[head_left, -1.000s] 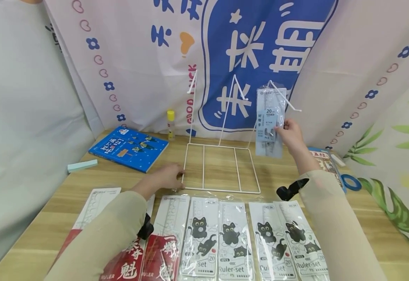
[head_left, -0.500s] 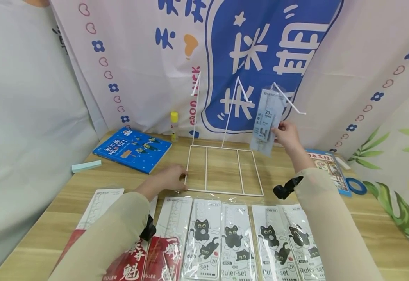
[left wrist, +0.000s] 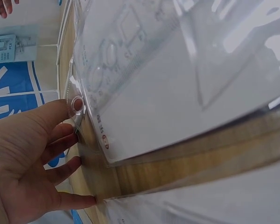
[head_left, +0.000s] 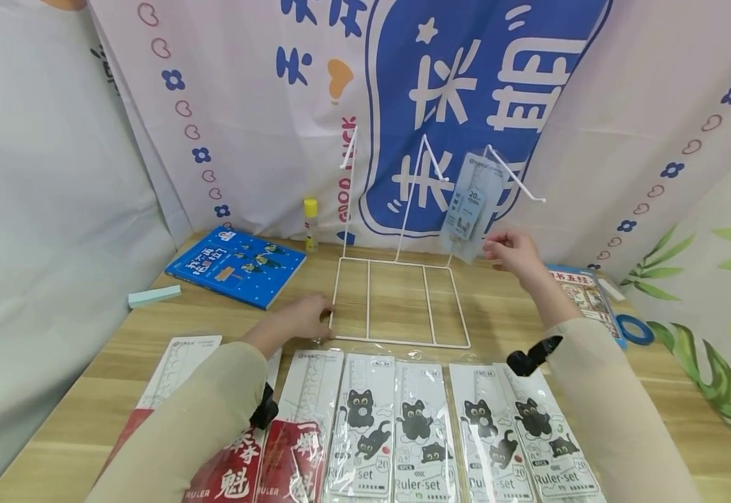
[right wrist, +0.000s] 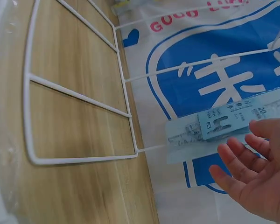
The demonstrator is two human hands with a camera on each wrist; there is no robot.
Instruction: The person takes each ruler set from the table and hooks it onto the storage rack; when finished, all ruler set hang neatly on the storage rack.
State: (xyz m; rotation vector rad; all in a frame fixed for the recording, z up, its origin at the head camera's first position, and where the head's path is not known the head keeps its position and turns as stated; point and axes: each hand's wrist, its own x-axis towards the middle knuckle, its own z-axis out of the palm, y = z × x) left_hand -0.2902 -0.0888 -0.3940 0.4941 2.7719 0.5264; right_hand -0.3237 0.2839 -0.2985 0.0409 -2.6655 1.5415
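Observation:
A white wire display rack with three upright hooked arms stands on the wooden table. A pale blue ruler-set packet hangs tilted at the rack's right hook. My right hand is just beside the packet's lower right edge and holds nothing; in the right wrist view its fingers are loosely spread near the packet. At the rack's front left corner my left hand touches the frame, fingers spread and relaxed with tips down. The clear top of a packaged ruler set lies close to that thumb in the left wrist view.
Red-and-white ruler packets and cat-print ruler packets line the front of the table. A blue book and a glue stick are at the back left. Another book and a blue tape roll sit right.
My right hand has let go of the blue ruler-set packet and drawn slightly away from it. The packet now hangs from the hook, its lower end swung left. My left hand stays at the rack.

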